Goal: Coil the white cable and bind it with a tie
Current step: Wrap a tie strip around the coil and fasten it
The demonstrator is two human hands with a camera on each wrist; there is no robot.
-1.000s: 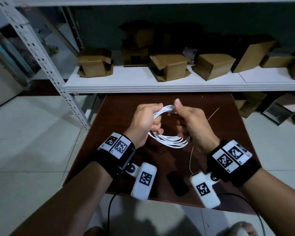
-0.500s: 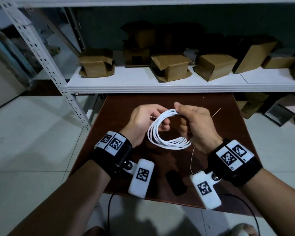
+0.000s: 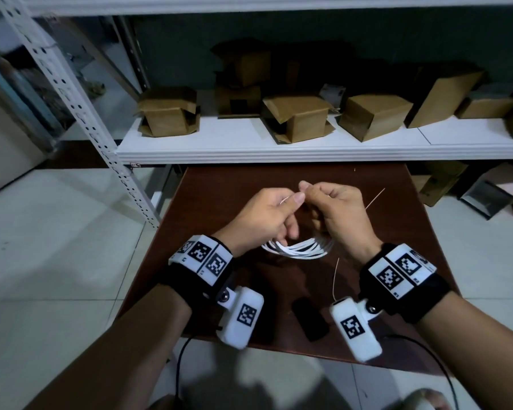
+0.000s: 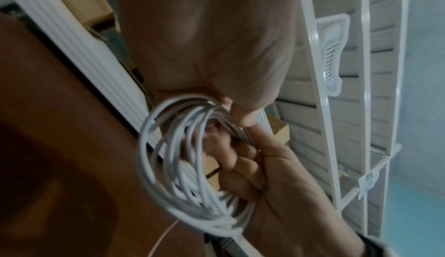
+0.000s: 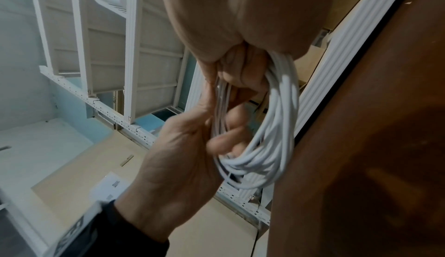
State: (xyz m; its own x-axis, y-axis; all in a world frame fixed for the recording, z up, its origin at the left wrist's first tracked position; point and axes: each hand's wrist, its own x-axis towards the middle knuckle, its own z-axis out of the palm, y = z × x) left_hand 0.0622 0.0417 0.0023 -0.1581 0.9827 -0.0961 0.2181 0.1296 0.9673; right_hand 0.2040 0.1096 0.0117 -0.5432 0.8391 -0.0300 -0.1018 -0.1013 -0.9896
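**Coil held at its top by both hands above the table**

The left hand (image 3: 262,214) and right hand (image 3: 336,213) are raised side by side over the brown table (image 3: 219,187), thumbs nearly touching. Both are curled round the upper part of the white cable (image 3: 296,249), whose loops hang below them, clear of the tabletop. A thin wire tie (image 3: 335,276) is seen beside the right wrist; whether it is held cannot be told. A dark flat object (image 3: 310,321) lies at the near table edge. Beyond, cardboard boxes (image 3: 168,113) stand on a white shelf (image 3: 308,150). Compared with half a second ago, the hands are closer together and the coil's opening is hidden.
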